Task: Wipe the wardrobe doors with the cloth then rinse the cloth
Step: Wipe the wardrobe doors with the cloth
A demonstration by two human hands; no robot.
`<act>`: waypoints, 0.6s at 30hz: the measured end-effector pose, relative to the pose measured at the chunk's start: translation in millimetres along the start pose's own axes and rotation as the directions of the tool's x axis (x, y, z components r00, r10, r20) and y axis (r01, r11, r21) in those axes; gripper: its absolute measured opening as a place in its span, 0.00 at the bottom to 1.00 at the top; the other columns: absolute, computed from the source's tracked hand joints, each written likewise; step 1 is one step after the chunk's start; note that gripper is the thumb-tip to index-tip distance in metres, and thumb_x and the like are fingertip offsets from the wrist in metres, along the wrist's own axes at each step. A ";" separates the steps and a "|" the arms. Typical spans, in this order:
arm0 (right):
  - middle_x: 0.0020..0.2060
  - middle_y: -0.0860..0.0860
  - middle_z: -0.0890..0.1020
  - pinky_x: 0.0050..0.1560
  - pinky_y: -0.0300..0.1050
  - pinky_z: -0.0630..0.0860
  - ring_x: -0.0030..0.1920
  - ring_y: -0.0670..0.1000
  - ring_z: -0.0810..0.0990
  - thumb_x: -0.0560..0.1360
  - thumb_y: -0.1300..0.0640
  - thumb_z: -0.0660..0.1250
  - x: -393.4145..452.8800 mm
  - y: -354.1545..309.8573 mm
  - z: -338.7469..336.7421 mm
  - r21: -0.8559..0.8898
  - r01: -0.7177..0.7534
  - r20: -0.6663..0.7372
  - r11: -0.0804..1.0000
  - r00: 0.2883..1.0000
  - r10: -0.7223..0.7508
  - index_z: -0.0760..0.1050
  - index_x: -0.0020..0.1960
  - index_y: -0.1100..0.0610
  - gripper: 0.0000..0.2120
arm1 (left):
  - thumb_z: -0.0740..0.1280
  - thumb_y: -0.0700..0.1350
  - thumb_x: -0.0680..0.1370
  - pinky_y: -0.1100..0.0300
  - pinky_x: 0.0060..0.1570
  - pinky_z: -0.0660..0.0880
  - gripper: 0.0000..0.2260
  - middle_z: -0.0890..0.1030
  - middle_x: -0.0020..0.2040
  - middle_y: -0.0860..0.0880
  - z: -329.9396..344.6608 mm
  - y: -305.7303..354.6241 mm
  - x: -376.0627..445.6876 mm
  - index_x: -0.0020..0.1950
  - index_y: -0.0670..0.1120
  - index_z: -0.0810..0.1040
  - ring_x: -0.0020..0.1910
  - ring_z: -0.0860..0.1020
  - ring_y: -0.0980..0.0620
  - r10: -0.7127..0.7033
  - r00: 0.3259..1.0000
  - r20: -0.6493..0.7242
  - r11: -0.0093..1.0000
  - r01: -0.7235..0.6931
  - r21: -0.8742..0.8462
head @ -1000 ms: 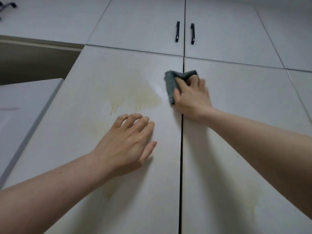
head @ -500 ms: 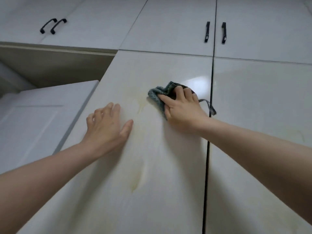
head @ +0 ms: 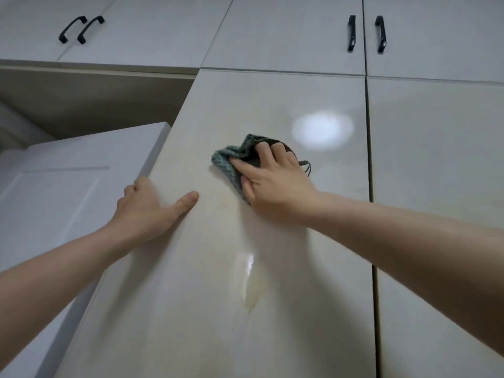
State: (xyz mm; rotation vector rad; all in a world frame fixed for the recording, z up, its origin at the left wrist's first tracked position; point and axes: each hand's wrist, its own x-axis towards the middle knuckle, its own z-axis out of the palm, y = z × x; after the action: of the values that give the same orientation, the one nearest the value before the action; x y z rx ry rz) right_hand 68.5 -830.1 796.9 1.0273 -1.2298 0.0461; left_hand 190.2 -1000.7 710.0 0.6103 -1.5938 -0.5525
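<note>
The pale wardrobe door (head: pixel 259 99) fills the middle of the view, seen from below. A crumpled grey-green cloth (head: pixel 226 162) lies against its upper part, a loose thread hanging at its right. My right hand (head: pixel 275 181) holds the cloth bunched under thumb and fingers and presses it to the door. My left hand (head: pixel 144 208) grips the door's left edge, fingers wrapped round the side and thumb flat on the front. A yellowish drip stain (head: pixel 252 296) with a wet gleam runs down the door below the cloth. A second wardrobe door (head: pixel 436 159) adjoins on the right.
Upper cabinets carry black handles (head: pixel 351 34) above the two doors and another pair (head: pixel 79 30) at the upper left. Left of the wardrobe stand a white panelled room door (head: pixel 68 186) and a dark recess (head: pixel 95 99) above it.
My right hand has carried the cloth left across the door, away from the gap between the doors. My left hand slid left from the door's face to its edge.
</note>
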 end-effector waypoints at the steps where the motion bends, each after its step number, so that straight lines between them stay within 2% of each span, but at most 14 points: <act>1: 0.63 0.54 0.65 0.67 0.53 0.57 0.64 0.59 0.61 0.79 0.43 0.51 7.6 8.5 -2.1 0.000 0.001 0.019 1.000 1.000 -0.001 0.60 0.73 0.39 0.22 | 0.66 0.72 0.65 0.43 0.65 0.67 0.50 0.64 0.72 0.39 -0.3 -0.8 0.1 0.74 0.40 0.57 0.69 0.66 0.37 0.007 1.000 0.003 1.000 -0.007 -0.008; 3: 0.65 0.56 0.64 0.70 0.54 0.54 0.66 0.61 0.60 0.80 0.43 0.50 32.4 40.7 -10.2 -0.021 -0.101 0.044 0.995 0.994 0.102 0.59 0.73 0.39 0.21 | 0.66 0.72 0.65 0.43 0.64 0.68 0.48 0.64 0.71 0.40 -3.3 -5.5 2.3 0.74 0.41 0.57 0.69 0.66 0.37 0.029 1.000 0.011 1.000 -0.028 -0.011; 4: 0.66 0.58 0.63 0.70 0.55 0.53 0.66 0.62 0.60 0.80 0.44 0.49 42.9 61.2 -15.6 -0.041 -0.210 0.063 0.977 0.975 0.212 0.59 0.73 0.41 0.21 | 0.66 0.71 0.67 0.43 0.64 0.68 0.47 0.64 0.72 0.40 -4.0 -8.2 2.7 0.73 0.42 0.57 0.69 0.66 0.38 0.040 0.999 0.019 0.999 -0.040 -0.016; 6: 0.67 0.60 0.62 0.70 0.59 0.52 0.66 0.64 0.59 0.80 0.46 0.48 55.4 95.9 -22.6 -0.075 -0.465 0.061 0.882 0.881 0.470 0.58 0.73 0.43 0.22 | 0.67 0.69 0.69 0.44 0.64 0.68 0.44 0.63 0.72 0.41 -4.2 -12.6 4.7 0.73 0.42 0.58 0.69 0.66 0.38 0.070 0.997 0.034 0.997 -0.069 -0.031; 8: 0.67 0.59 0.61 0.67 0.61 0.53 0.65 0.64 0.59 0.79 0.49 0.49 61.2 95.8 -20.9 -0.113 -0.578 0.034 0.808 0.811 0.585 0.58 0.73 0.45 0.22 | 0.67 0.68 0.70 0.45 0.64 0.67 0.42 0.64 0.71 0.42 -5.3 -15.2 6.2 0.72 0.43 0.58 0.69 0.66 0.39 0.088 0.996 0.033 0.995 -0.086 -0.046; 10: 0.65 0.60 0.62 0.65 0.60 0.55 0.63 0.63 0.60 0.78 0.50 0.52 57.8 62.9 -12.9 -0.097 -0.535 0.010 0.839 0.842 0.539 0.59 0.72 0.46 0.22 | 0.68 0.67 0.70 0.45 0.65 0.66 0.41 0.63 0.71 0.41 -4.7 -14.3 6.5 0.72 0.42 0.58 0.70 0.64 0.39 0.089 0.996 0.031 0.994 -0.087 -0.060; 13: 0.61 0.58 0.65 0.61 0.56 0.58 0.59 0.60 0.62 0.77 0.48 0.55 41.2 -18.8 9.8 -0.037 -0.232 -0.007 0.972 0.973 0.232 0.62 0.71 0.45 0.22 | 0.69 0.65 0.71 0.45 0.66 0.65 0.40 0.63 0.71 0.39 -4.2 -14.6 5.9 0.71 0.41 0.59 0.70 0.63 0.38 0.085 0.996 0.020 0.993 -0.083 -0.084; 15: 0.60 0.55 0.66 0.59 0.54 0.59 0.58 0.59 0.63 0.77 0.47 0.56 33.9 -54.3 16.6 -0.030 -0.069 -0.008 0.997 0.998 0.068 0.64 0.71 0.44 0.22 | 0.69 0.65 0.70 0.45 0.66 0.64 0.41 0.64 0.71 0.38 -3.0 -13.0 5.7 0.71 0.40 0.59 0.70 0.63 0.37 0.078 0.997 0.015 0.993 -0.076 -0.088; 18: 0.64 0.54 0.66 0.66 0.52 0.58 0.64 0.59 0.62 0.79 0.43 0.53 55.4 -24.8 7.3 0.012 -0.053 0.020 0.999 0.998 0.052 0.62 0.72 0.40 0.22 | 0.69 0.65 0.70 0.45 0.65 0.66 0.42 0.64 0.71 0.38 -6.0 -10.9 5.8 0.72 0.40 0.59 0.70 0.64 0.36 0.064 0.998 0.029 0.996 -0.062 -0.060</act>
State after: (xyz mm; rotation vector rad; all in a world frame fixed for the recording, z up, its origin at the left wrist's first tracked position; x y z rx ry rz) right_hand 98.0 -875.8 824.9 1.0080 -1.2756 0.0845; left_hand 196.5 -1012.7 707.6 0.5076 -1.6142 -0.5622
